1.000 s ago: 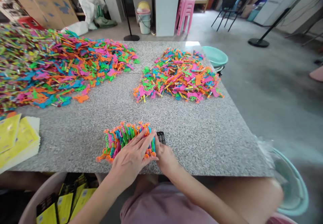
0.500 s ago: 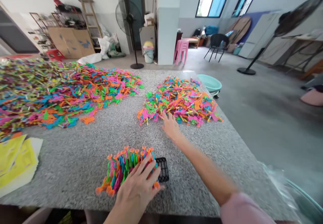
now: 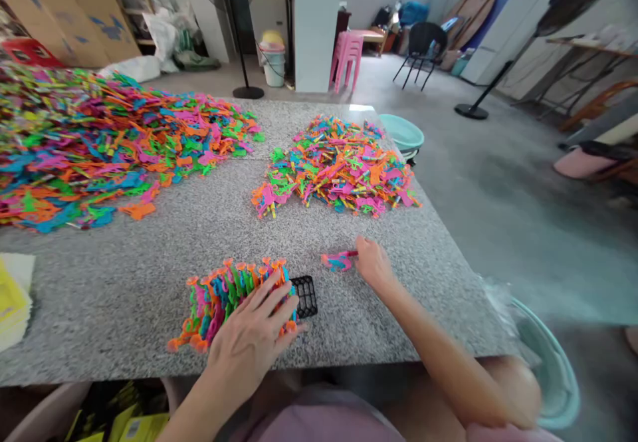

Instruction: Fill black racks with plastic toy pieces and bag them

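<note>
A packed row of colourful plastic toys (image 3: 224, 296) with orange suction-cup-like ends stands in a black plastic rack (image 3: 305, 296) near the table's front edge. Across the right part of this row my left hand (image 3: 254, 316) lies with its fingers stretched and apart. To the right of the rack, my right hand (image 3: 373, 262) is closed on the dark red stick end of a small pink and blue plastic toy (image 3: 339, 260). That toy points left over the tabletop; whether it touches the stone I cannot tell.
A heap of loose coloured plastic toys (image 3: 343, 169) lies beyond my hands, and a larger heap (image 3: 114, 143) spreads at the left. Yellow printed sheets (image 3: 12, 302) rest at the left edge. Pale green basins (image 3: 401, 133) (image 3: 543, 362) stand beside the speckled stone table (image 3: 389, 335).
My right hand has drawn back from the heap toward me and now holds the pink and blue plastic toy. My left hand stays on the row. The camera has tilted down.
</note>
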A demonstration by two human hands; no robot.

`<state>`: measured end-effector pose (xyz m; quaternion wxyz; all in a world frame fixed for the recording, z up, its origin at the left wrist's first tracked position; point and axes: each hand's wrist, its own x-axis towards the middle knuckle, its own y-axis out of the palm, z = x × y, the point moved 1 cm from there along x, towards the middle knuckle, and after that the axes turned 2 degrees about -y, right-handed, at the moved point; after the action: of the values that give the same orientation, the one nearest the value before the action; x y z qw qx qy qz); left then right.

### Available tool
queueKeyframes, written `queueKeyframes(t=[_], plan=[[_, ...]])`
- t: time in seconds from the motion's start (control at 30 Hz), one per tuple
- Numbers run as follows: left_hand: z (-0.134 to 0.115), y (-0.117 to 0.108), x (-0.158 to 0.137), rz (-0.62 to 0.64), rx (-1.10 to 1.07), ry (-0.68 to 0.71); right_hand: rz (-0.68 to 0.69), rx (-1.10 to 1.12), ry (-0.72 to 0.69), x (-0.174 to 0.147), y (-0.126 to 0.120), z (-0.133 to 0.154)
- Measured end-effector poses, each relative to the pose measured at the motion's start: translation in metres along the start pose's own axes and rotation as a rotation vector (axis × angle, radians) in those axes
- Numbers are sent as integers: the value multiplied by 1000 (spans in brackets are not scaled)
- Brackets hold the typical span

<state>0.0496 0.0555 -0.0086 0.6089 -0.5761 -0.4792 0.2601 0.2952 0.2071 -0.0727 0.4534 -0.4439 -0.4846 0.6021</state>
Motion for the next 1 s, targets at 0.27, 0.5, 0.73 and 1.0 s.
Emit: queueKeyframes(t=[0.27,0.5,0.73,1.0], plan=[[-3,-10,2,4,43,24,106,994,-101,-32,29,47],[-5,-10,3,61,93,31,116,963,-341,-34,43,100],[-6,-10,4,18,114,29,217,562,-445,-15,20,114],[-4,-6,7,49,125,97,261,451,-543,-6,24,115]])
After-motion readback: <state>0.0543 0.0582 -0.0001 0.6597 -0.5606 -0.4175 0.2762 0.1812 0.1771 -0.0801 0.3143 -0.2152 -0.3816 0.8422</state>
